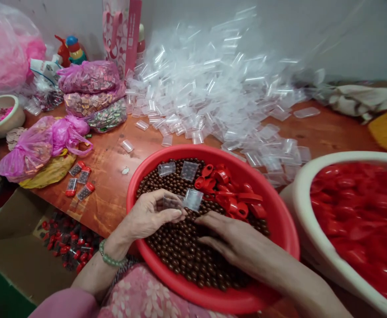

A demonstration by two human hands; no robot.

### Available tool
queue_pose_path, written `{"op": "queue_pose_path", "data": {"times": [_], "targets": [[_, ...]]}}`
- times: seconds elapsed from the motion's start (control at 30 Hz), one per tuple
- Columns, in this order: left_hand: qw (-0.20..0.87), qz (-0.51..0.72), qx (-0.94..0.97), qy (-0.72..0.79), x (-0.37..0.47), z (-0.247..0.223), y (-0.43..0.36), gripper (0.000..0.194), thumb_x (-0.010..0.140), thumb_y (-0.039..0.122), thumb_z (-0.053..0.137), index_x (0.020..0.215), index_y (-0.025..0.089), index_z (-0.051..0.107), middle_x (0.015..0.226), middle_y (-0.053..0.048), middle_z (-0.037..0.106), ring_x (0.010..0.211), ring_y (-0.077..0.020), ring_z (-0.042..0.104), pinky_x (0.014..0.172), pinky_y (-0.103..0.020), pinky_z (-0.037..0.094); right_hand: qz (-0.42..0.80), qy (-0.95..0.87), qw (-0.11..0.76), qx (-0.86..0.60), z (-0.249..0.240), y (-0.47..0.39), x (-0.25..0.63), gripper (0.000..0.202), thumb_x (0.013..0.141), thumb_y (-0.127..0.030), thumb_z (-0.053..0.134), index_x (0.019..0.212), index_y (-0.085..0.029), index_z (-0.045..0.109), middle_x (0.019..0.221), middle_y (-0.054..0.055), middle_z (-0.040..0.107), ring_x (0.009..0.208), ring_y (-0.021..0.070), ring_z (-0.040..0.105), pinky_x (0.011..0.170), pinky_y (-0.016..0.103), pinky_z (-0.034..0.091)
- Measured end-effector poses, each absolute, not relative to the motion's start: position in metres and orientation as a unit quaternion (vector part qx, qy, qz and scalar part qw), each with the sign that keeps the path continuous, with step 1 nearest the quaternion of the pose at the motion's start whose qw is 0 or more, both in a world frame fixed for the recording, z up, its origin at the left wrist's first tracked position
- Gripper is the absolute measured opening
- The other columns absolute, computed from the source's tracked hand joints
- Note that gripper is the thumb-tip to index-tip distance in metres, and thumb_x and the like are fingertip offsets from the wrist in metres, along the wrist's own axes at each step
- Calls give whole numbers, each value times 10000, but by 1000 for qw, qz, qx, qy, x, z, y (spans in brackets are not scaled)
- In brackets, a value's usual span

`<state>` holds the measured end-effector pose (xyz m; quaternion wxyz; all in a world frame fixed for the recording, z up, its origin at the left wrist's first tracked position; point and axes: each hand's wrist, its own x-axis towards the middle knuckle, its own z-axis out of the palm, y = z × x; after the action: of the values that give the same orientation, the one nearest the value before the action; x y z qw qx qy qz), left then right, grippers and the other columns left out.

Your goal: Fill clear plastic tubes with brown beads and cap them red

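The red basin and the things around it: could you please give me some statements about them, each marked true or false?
1. The red basin holds brown balls and red plastic parts. True.
2. The left hand holds a clear container. True.
3. The left wrist wears a black watch. False: it wears a green beaded bracelet.
4. Four red-capped containers lie on the table, to the left of the red basin. True.
5. The white basin on the right is full of brown balls. False: the white basin holds red pieces.
6. The big pile of clear containers is in front of the red basin, on the person's lap. False: this pile is on the table, behind the red basin.
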<state>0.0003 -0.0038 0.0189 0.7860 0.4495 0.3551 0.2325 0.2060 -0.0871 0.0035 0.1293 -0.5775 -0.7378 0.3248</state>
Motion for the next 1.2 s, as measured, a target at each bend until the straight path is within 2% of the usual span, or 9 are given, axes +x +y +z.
{"op": "queue_pose_path", "data": {"times": [0.13,0.27,0.4,0.57,0.67,0.87,0.97,1.07,1.2], "targets": [[799,243,422,353,2,16,-6,348,668,319,807,896,134,620,808,-40,700,762,-151,666,736,-289,504,285,-780,64,-554,-2,-90,196,244,863,-52,464,870,-193,664,842,53,668,709,170,666,650,284,514],[804,258,406,349,0,12,-8,358,662,307,813,908,134,619,835,-43,707,784,-150,673,756,-291,508,250,-795,88,-546,-3,-90,196,271,868,-62,453,778,-203,665,735,46,676,671,187,641,648,314,499],[810,247,406,343,0,12,-8,335,667,287,803,902,138,617,835,-38,703,787,-145,667,756,-282,500,277,-709,271,-589,11,-84,196,108,893,-251,572,943,-223,664,818,35,715,725,185,664,669,304,527],[794,227,454,333,-1,12,-5,262,674,216,778,888,147,644,827,-14,686,781,-124,629,781,-261,466,291,-595,455,-595,33,-69,175,87,855,-309,652,831,-225,644,763,13,694,671,157,648,619,258,523],[783,230,478,325,-3,12,-4,220,690,209,759,875,148,657,816,1,666,786,-121,605,788,-247,445,265,-634,450,-570,39,-59,163,26,861,-237,642,852,-225,663,776,19,702,695,154,648,646,267,522],[725,192,572,332,-9,11,-3,167,799,255,689,931,153,684,885,-15,670,851,-146,576,789,-239,425,205,-691,449,-528,31,-60,150,122,899,-166,579,809,-200,654,756,27,688,701,135,647,659,248,544],[721,173,587,323,-12,10,0,149,825,259,672,940,163,677,880,-10,662,852,-145,575,793,-234,432,102,-700,443,-551,24,-75,142,118,905,-147,555,949,-182,659,899,79,726,818,167,683,736,284,573],[725,174,573,342,-12,10,3,148,839,275,664,942,172,643,881,-11,667,852,-144,589,798,-237,446,62,-703,429,-564,20,-90,149,265,904,-150,559,1163,-172,611,1030,108,728,926,185,693,806,304,580],[745,183,542,343,-13,13,3,187,859,319,649,972,176,611,929,-42,698,870,-160,631,820,-268,477,72,-652,353,-668,17,-96,191,250,924,-202,534,1155,-208,629,1029,91,717,942,202,689,846,348,572]]}}
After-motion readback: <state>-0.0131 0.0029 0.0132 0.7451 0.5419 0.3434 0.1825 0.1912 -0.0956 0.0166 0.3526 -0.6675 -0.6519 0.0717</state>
